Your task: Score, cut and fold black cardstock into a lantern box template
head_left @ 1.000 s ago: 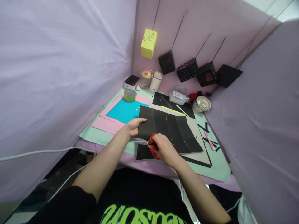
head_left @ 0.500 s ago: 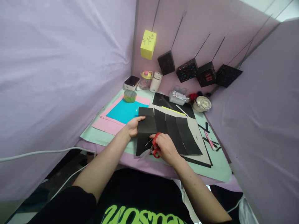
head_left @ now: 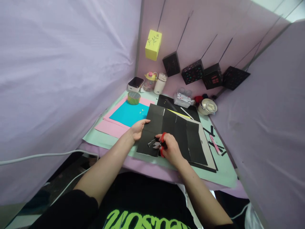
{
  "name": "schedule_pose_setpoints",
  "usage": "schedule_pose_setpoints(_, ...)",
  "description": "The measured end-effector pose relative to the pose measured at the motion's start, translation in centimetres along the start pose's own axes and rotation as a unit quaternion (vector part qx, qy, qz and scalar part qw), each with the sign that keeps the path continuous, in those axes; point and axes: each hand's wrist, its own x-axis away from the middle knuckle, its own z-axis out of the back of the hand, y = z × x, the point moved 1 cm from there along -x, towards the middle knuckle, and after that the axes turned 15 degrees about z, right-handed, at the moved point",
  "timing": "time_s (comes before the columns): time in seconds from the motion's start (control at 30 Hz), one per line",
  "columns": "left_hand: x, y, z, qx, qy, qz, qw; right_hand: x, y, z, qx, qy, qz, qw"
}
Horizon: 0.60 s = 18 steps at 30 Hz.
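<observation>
A creased black paper sheet point(head_left: 152, 127) is held up over the table, with a slit cut in from its near edge. My left hand point(head_left: 138, 128) pinches the sheet's left edge, thumb on top. Red-handled scissors point(head_left: 162, 144) are in my right hand point(head_left: 170, 148), which is closed round the handles over the middle of the sheet. Their blades point left across the paper. A small thin metallic item point(head_left: 152, 142) shows by the right fingertips; what it is cannot be made out.
Blue paper point(head_left: 126, 113) and pink sheets lie left, under a tape roll point(head_left: 133, 98). A grey board point(head_left: 212, 159) lies beneath. A pink cutter point(head_left: 215, 144) and black strips are right. Behind stand bottles, a marker box point(head_left: 183, 99) and hanging paper boxes point(head_left: 192, 72).
The black sheet has tilted, its far left corner shifting up and right. My right hand has moved slightly right, and the scissor blades now lie over the paper instead of pointing past its near edge.
</observation>
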Motion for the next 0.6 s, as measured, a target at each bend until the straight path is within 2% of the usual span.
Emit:
schedule_pose_setpoints(0.13,0.1,-0.1,-0.3,0.01,0.012,-0.001,1.0,-0.6,-0.6,0.6,-0.002,-0.05,0.012,0.999)
schedule_pose_setpoints(0.3,0.4,-0.4,-0.9,0.025,0.022,-0.019,0.999,-1.2,-1.0,0.5,0.068,-0.093,0.047,0.992)
schedule_pose_setpoints(0.43,0.5,-0.4,-0.9,0.019,0.033,0.01,0.999,-0.9,-0.7,-0.2,0.107,-0.039,0.069,0.991)
schedule_pose_setpoints(0.6,0.5,-0.2,-0.7,0.022,0.095,0.052,0.994,0.3,-1.2,-1.6,0.059,0.026,0.065,0.996)
